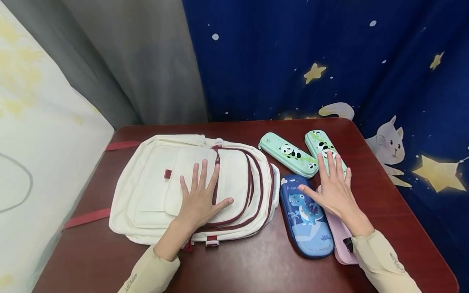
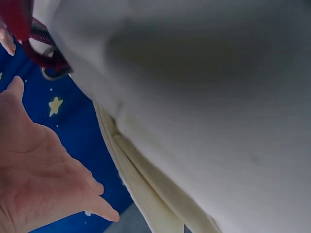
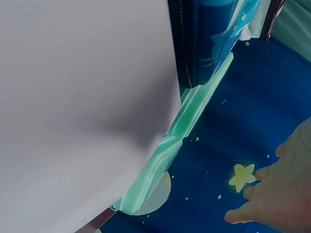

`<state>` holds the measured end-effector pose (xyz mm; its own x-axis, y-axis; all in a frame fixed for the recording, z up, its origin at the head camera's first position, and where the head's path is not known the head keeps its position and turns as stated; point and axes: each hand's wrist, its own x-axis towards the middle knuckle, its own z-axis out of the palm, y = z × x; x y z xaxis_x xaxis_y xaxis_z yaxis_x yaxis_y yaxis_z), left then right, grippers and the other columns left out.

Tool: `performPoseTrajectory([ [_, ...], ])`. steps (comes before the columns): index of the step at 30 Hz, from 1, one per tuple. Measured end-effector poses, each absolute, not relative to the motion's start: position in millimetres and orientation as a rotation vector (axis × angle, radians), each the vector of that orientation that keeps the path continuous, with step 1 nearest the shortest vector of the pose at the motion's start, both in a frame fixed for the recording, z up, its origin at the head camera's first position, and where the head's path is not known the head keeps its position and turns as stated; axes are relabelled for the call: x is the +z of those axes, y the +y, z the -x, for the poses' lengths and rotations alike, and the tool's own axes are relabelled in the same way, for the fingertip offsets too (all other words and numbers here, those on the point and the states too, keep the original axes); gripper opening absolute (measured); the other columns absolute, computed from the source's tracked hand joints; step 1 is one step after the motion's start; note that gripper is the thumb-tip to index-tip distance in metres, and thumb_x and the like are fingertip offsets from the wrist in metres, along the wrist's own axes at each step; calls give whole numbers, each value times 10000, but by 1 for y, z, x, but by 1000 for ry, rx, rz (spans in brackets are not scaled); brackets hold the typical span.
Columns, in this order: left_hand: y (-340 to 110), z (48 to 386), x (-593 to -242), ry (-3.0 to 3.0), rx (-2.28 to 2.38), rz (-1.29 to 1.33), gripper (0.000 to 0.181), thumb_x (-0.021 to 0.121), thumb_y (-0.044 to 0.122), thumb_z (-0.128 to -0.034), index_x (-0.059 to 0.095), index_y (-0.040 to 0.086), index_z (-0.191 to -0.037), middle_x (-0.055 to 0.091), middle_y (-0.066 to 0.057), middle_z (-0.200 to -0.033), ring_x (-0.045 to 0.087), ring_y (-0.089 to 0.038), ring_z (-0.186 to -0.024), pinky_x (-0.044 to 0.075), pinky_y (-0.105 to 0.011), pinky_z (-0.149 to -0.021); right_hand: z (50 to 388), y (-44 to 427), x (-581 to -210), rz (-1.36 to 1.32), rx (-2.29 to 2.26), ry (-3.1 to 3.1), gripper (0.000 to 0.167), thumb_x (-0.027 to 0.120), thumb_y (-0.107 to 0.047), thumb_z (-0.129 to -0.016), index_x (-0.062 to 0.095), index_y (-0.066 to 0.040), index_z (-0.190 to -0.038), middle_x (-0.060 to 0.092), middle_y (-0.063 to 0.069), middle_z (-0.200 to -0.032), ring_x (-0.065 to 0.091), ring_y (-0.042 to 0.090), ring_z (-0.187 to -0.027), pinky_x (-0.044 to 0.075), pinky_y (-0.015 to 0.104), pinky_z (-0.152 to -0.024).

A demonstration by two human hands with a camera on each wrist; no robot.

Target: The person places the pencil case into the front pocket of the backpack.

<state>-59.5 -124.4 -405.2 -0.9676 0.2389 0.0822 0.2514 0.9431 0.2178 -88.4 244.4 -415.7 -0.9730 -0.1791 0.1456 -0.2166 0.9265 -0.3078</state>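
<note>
Key relation: off-white fabric backpack with dark red zip trim [image 1: 146, 191] directly below the left hand [image 1: 198, 203]; four oblong pencil cases off its right end, below and around the right hand [image 1: 335, 193]. Left hand nearer the bag, right hand nearer every case.

Backpack: flat on the glossy red-brown table [image 1: 249, 272], long axis left to right, curved zip edges toward the cases.

Just beside the bag's right end: dark blue dinosaur-printed case [image 1: 311, 242], long axis away from the person, far end tilted slightly left. Along its right side: smooth pink case [image 1: 342, 240], mostly hidden by hand and sleeve, near end showing. Farther back: mint-green panda-printed case on the left [image 1: 287, 152], slanting from far left to near right; matching mint-green case on the right [image 1: 318, 140], steeper, near end partly under the right fingers. Contact between the green pair: cannot tell.

Hands: both palm down, fingers straight and spread, gripping nothing. In the wrist views, held apart from bag and cases, with navy star-printed curtain [image 1: 264, 61] behind.

Count: one backpack, one blue case, one pink, two green; two hands.
</note>
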Motion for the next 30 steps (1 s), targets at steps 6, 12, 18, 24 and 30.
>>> performPoseTrajectory([
  [6,-123,64,-404,-3055,-341,385,995,548,677,-778,67,207,-1511,-78,-112,-1548,-97,-327,-1393,-44,-665,-997,91,249,-412,-292,487,-2980,1070,567,-640,-779,-34,-125,-1499,-162,87,-1537,-183,306,-1376,-112,634,-1000],
  [12,-124,63,-407,-3064,-337,388,998,557,673,-775,81,197,-1511,-55,-124,-1549,-79,-335,-1394,-35,-669,-995,90,247,-416,-296,498,-2984,1075,572,-642,-774,-15,-107,-1500,-174,70,-1535,-199,298,-1371,-118,636,-997],
  [18,-121,62,-410,-3107,-308,427,1019,508,722,-765,50,200,-1510,-73,-122,-1547,-86,-328,-1394,-56,-652,-1004,88,243,-419,-279,482,-3014,1096,569,-669,-758,-16,-113,-1500,-168,84,-1535,-228,309,-1358,-104,670,-976],
  [24,-111,57,-415,-3127,-238,508,1054,461,793,-721,136,170,-1506,-21,-133,-1547,-66,-310,-1399,-45,-633,-1020,81,232,-423,-303,439,-3114,1128,545,-732,-728,49,-74,-1499,-44,208,-1530,-120,445,-1354,16,730,-944],
  [30,-94,50,-422,-3127,-178,675,1080,448,808,-713,185,110,-1494,26,-149,-1543,-7,-317,-1402,-2,-644,-1019,68,213,-431,-363,363,-3240,1243,531,-806,-657,96,27,-1471,165,346,-1448,144,531,-1306,114,670,-990],
])
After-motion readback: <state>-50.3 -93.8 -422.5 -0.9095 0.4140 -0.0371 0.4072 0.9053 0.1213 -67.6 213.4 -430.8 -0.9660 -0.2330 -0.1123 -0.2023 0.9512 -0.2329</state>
